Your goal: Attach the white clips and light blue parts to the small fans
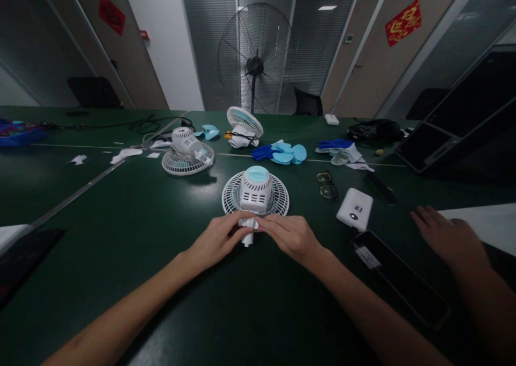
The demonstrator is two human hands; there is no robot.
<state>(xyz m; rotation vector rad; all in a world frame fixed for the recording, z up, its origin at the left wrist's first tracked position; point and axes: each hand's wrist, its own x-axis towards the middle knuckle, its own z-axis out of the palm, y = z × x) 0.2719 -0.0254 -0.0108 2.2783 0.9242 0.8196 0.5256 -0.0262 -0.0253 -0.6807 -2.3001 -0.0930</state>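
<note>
A small white fan (256, 191) lies face down on its grille, its motor housing with a light-blue cap pointing up. Its white neck piece (248, 239) sticks out toward me. My left hand (220, 238) pinches this piece from the left, thumb and fingers closed. From the right, my right hand (293, 236) presses its fingertips against the same piece, close to the left fingers. Parts of the neck are hidden under the fingers.
Beyond are a second small fan (186, 148), a third fan (243, 127), light-blue fan blades (288, 153) and gloves (344, 153). To the right lie glasses (327, 186), a white power bank (355, 209) and a phone (399, 277). Another person's hand (447, 237) rests at far right.
</note>
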